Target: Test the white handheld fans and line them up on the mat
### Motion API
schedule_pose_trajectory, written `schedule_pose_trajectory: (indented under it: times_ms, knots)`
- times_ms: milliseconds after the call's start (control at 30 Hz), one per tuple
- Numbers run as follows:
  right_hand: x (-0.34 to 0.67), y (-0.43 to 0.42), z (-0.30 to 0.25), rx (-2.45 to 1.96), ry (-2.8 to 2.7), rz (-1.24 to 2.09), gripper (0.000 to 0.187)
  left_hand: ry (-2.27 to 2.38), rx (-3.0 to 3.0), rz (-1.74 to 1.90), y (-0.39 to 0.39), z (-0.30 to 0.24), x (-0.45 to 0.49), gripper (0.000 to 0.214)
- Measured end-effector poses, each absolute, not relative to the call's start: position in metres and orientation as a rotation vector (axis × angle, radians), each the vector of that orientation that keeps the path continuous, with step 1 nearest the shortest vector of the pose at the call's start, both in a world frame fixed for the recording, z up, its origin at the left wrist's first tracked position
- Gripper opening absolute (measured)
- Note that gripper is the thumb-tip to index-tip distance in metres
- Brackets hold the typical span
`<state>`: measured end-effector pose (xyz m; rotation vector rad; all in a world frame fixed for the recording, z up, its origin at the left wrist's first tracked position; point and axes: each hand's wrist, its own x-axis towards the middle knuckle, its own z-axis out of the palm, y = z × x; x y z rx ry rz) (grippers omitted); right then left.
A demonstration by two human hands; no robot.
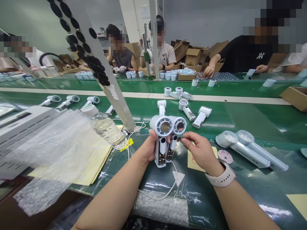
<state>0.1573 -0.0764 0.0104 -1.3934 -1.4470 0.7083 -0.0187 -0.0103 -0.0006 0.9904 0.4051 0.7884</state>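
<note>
My left hand [150, 148] is closed around two light-blue handheld fans held upright side by side. On the left handheld fan [161, 127] the round head faces me, and its handle shows a bare circuit board. The right handheld fan [179, 125] sits partly behind it, its board exposed as well. My right hand [201, 150] is beside the right fan's neck, thumb and forefinger pinched together. A small dark piece seems to stick out between those fingertips, too small to name. Two more handheld fans [249, 150] lie to the right, near a pink round sticker [225, 156].
Several fans lie on the green conveyor [230, 111] ahead. A slanted post [117, 99] bearing black discs rises left of centre. At left are a plastic bottle [107, 129], bubble wrap [52, 143] and yellow paper [100, 163]. A white cable [165, 197] crosses the table. Co-workers sit opposite.
</note>
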Motion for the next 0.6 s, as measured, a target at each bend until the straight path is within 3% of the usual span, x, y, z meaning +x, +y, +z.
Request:
schedule_pose_trajectory:
  times_ms: [367, 600]
  knots:
    - [0.153, -0.081, 0.009, -1.287, -1.436, 0.762, 0.018, 0.432, 0.911, 0.732, -0.01, -0.011, -0.015, 0.077]
    - [0.165, -0.07, -0.003, -1.562, -1.397, 0.626, 0.032, 0.396, 0.868, 0.773, -0.007, -0.001, -0.016, 0.075]
